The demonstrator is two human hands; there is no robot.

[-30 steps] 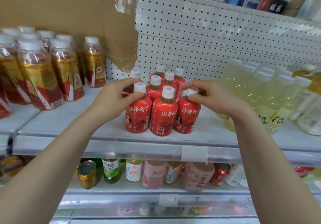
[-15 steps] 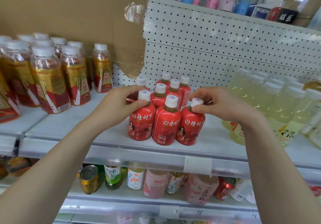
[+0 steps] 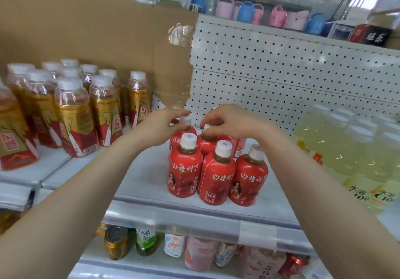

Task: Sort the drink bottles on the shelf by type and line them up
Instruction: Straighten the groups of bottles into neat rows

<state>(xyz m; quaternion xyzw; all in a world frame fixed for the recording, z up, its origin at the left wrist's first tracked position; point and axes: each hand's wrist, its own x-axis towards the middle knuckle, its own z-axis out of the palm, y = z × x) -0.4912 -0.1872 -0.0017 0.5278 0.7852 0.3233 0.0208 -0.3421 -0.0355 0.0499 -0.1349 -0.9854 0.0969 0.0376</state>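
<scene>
a shop shelf [image 3: 142, 183] seen from above, with the person's two bare forearms reaching in from the bottom corners. at the far left, a crowd of gold and red bottles [image 3: 73, 116] with white caps stands upright on the neighbouring shelf section, with a brown cardboard sheet [image 3: 86, 29] behind them. to their right, the left hand [image 3: 160, 127] has its fingers curled round the white cap of a second-row red bottle [image 3: 178, 137]. this belongs to a tight cluster of small red drink bottles in the middle of the shelf. right next to it, the right hand [image 3: 231, 120] pinches the white cap of the neighbouring red bottle [image 3: 205, 144] between thumb and fingertips, with the other fingers bent above it. the two hands are near each other but not touching. in front of both, near the shelf edge, a front row of three red bottles [image 3: 216, 177] stands upright, shoulder to shoulder, with the labels facing out. behind the cluster is a white pegboard panel [image 3: 281, 73]. at the far right, a blurred group of pale yellow bottles [image 3: 346, 148] stands on the same shelf. on the shelf below, from left to right, are a gold can [image 3: 116, 242], a green tea bottle [image 3: 146, 239] and several pink bottles [image 3: 200, 255].
</scene>
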